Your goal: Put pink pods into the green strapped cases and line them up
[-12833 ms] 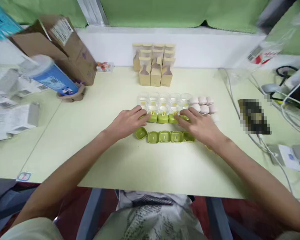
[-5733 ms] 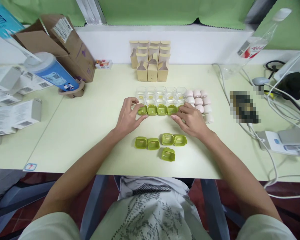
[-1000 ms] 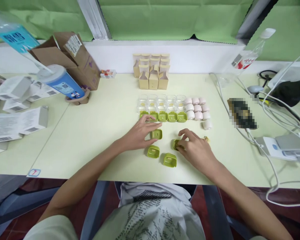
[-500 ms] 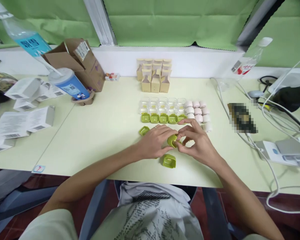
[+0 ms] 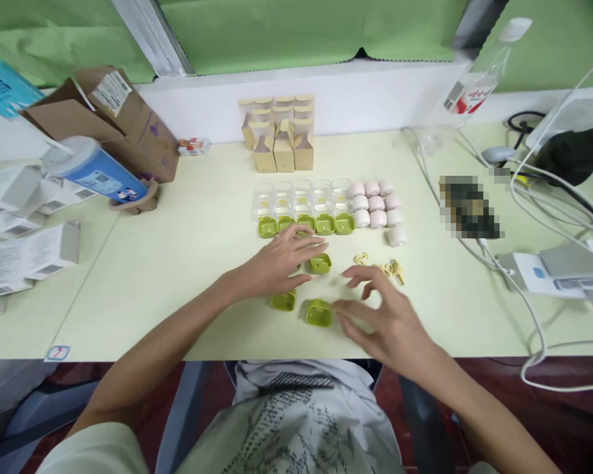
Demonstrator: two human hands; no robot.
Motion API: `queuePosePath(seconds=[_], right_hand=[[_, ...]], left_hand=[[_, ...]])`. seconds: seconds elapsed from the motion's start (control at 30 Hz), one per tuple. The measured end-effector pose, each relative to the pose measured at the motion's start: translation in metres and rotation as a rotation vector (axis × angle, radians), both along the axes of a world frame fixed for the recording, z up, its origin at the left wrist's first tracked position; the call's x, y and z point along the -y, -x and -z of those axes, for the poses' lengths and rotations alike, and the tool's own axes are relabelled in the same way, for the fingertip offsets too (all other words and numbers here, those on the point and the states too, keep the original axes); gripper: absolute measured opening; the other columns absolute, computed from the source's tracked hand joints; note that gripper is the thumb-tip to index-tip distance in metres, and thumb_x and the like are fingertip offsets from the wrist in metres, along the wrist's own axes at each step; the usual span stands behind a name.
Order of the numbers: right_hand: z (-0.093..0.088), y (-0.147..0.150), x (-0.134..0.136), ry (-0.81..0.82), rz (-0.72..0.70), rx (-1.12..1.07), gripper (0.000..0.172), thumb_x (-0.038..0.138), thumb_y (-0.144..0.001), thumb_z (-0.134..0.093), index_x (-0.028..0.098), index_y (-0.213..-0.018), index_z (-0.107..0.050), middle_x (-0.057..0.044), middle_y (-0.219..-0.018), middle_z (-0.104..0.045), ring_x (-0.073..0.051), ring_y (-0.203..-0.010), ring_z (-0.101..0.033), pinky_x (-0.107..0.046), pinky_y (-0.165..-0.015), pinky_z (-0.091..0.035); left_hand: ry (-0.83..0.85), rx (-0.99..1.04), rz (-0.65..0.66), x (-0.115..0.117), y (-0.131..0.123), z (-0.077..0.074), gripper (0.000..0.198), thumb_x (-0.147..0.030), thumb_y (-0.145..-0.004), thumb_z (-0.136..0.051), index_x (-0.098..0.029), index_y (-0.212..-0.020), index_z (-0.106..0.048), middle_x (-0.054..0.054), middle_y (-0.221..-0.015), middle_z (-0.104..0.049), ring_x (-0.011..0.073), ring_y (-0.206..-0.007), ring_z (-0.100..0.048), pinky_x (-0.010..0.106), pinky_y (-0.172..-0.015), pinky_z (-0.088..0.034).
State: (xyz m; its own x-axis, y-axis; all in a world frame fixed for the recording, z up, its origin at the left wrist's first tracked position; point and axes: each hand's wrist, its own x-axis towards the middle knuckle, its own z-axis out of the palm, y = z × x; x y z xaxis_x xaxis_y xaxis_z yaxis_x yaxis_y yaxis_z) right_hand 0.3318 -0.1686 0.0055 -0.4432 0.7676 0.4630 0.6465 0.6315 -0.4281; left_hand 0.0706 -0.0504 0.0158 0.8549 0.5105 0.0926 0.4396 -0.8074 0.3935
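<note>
My left hand (image 5: 277, 260) hovers over several loose green square cups, its fingers apart and nothing gripped. A green cup (image 5: 320, 264) stands just off its fingertips; another cup (image 5: 283, 301) sits below the hand, and more are partly hidden under it. My right hand (image 5: 385, 319) is open and slightly blurred, its fingertips close to the nearest green cup (image 5: 319, 313). I cannot tell whether they touch. Small yellow looped pieces (image 5: 393, 268) lie beyond the right hand. Further back runs a row of green cups (image 5: 325, 224), partly covered by my left fingers.
Clear plastic cups (image 5: 301, 197) and pinkish-white rounded pieces (image 5: 377, 219) stand in rows behind. Small open cartons (image 5: 283, 155) stand by the wall. Left are a brown box (image 5: 143, 138), blue cup (image 5: 109, 178) and white boxes (image 5: 54, 247); right, a white cable (image 5: 528, 316) and bottle (image 5: 474, 92).
My hands have come apart, and the green cup held between them now stands on the table. The right hand has moved down towards the nearest cup, uncovering the yellow pieces. The view has shifted.
</note>
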Motion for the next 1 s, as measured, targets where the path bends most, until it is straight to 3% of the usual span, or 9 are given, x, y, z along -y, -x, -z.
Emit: queuePosePath(seconds=[0.1,0.17,0.33,0.47,0.53,0.63,0.7,0.8,1.0], right_hand=[[0.003,0.036,0.007,0.029,-0.009,0.190,0.011,0.013,-0.095,-0.075,0.018,-0.086,-0.078,-0.016,-0.126,-0.065,-0.028,-0.108,-0.068,-0.040,-0.075,-0.064],[0.006,0.050,0.006,0.029,0.052,0.322,0.014,0.009,-0.091,-0.078,0.018,-0.080,-0.076,-0.015,-0.115,-0.067,-0.029,-0.102,-0.068,-0.036,-0.067,-0.062],[0.013,0.052,0.004,-0.003,0.102,0.460,0.018,0.000,-0.087,-0.072,0.016,-0.082,-0.072,-0.016,-0.112,-0.064,-0.026,-0.096,-0.067,-0.029,-0.049,-0.052],[0.014,0.036,0.002,-0.025,0.048,0.452,0.013,0.004,-0.097,-0.062,0.012,-0.094,-0.071,-0.019,-0.121,-0.060,-0.025,-0.092,-0.068,-0.030,-0.041,-0.049],[0.012,0.027,-0.001,0.023,0.018,0.347,0.012,0.008,-0.102,-0.059,0.010,-0.101,-0.070,-0.021,-0.129,-0.056,-0.024,-0.092,-0.070,-0.031,-0.043,-0.055],[0.005,0.014,-0.008,0.115,-0.033,0.119,0.011,0.012,-0.105,-0.060,0.013,-0.101,-0.070,-0.021,-0.138,-0.049,-0.023,-0.101,-0.072,-0.037,-0.066,-0.070],[0.001,0.006,-0.013,0.123,-0.047,0.032,0.010,0.012,-0.104,-0.062,0.015,-0.099,-0.070,-0.019,-0.141,-0.046,-0.024,-0.108,-0.072,-0.042,-0.080,-0.073],[-0.001,-0.003,-0.021,0.078,-0.049,0.013,0.010,0.010,-0.103,-0.062,0.016,-0.099,-0.070,-0.019,-0.140,-0.047,-0.027,-0.113,-0.072,-0.046,-0.083,-0.073],[0.007,-0.013,-0.032,0.050,-0.057,-0.043,0.005,0.014,-0.102,-0.066,0.019,-0.100,-0.068,-0.017,-0.139,-0.047,-0.027,-0.113,-0.072,-0.043,-0.078,-0.075]], left_hand=[[-0.004,0.056,-0.056,0.034,0.013,-0.005,0.054,-0.027,-0.105,-0.067,-0.023,-0.157,-0.052,0.011,-0.151,-0.068,0.0330,-0.147,-0.048,0.056,-0.117,-0.054],[0.005,0.017,-0.068,0.059,0.016,-0.002,0.068,-0.031,-0.104,-0.069,-0.022,-0.165,-0.042,0.014,-0.151,-0.066,0.0343,-0.147,-0.049,0.053,-0.112,-0.057],[-0.229,-0.020,-0.142,0.092,0.003,0.015,0.088,-0.037,-0.104,-0.069,-0.012,-0.173,-0.021,0.020,-0.139,-0.071,0.0392,-0.140,-0.056,0.059,-0.109,-0.056],[-0.301,0.079,-0.134,0.090,-0.008,0.023,0.088,-0.030,-0.105,-0.065,-0.009,-0.174,-0.014,0.021,-0.131,-0.073,0.0370,-0.130,-0.064,0.055,-0.104,-0.058],[-0.290,0.169,-0.131,0.088,-0.014,0.026,0.092,-0.032,-0.106,-0.064,-0.009,-0.176,-0.008,0.021,-0.133,-0.073,0.0370,-0.131,-0.064,0.056,-0.105,-0.058],[-0.239,0.351,-0.143,0.083,-0.024,0.029,0.100,-0.041,-0.108,-0.064,-0.013,-0.176,0.003,0.018,-0.132,-0.076,0.0343,-0.131,-0.067,0.054,-0.107,-0.060],[-0.217,0.410,-0.120,0.080,-0.031,0.028,0.099,-0.039,-0.110,-0.063,-0.016,-0.176,0.008,0.018,-0.138,-0.074,0.0308,-0.134,-0.068,0.051,-0.110,-0.061],[-0.213,0.407,-0.077,0.073,-0.041,0.023,0.098,-0.030,-0.111,-0.059,-0.020,-0.176,0.013,0.021,-0.155,-0.063,0.0306,-0.139,-0.067,0.052,-0.116,-0.059],[-0.114,0.331,-0.067,0.060,-0.048,0.015,0.094,-0.029,-0.111,-0.056,-0.023,-0.174,0.014,0.021,-0.159,-0.059,0.0320,-0.143,-0.062,0.055,-0.119,-0.057]])
